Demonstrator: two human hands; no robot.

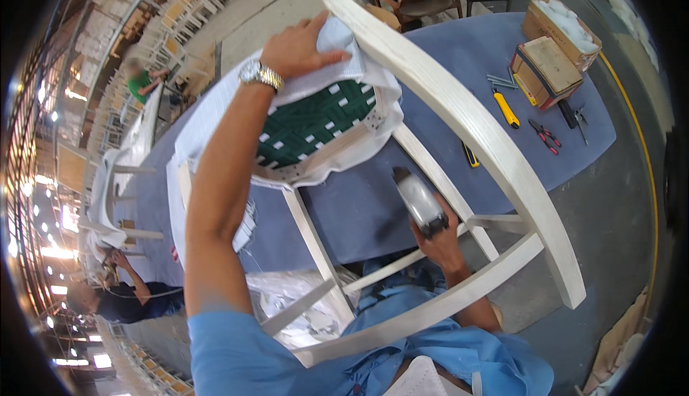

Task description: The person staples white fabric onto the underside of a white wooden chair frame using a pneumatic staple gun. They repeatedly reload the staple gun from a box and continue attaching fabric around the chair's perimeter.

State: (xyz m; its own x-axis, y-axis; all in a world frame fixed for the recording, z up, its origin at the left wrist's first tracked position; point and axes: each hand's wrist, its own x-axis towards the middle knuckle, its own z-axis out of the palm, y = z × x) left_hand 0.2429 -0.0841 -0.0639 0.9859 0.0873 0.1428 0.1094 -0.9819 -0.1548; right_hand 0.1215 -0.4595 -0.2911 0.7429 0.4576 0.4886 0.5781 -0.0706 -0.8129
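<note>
A whitewashed wooden chair (459, 102) lies tipped over on the blue-covered table (344, 224). Green webbing (316, 127) with white crossings shows on the underside of its seat, and pale fabric (337, 37) wraps round the seat frame. My left hand (301, 46), with a watch on its wrist, rests over the fabric at the seat's far side, thumb and fingers apart. Low among the chair's rails, my right hand (439, 238) is closed round a silver and black staple gun (420, 199). The staple gun's nose points away from me, apart from the seat.
At the right lie a yellow knife (506, 109), red-handled pliers (545, 136) and metal rods (500, 82). Two cardboard boxes (549, 69) stand behind them. Another cutter (470, 154) sits beside the chair's leg. A person in dark clothes (136, 303) works at the left, near another white chair (111, 195).
</note>
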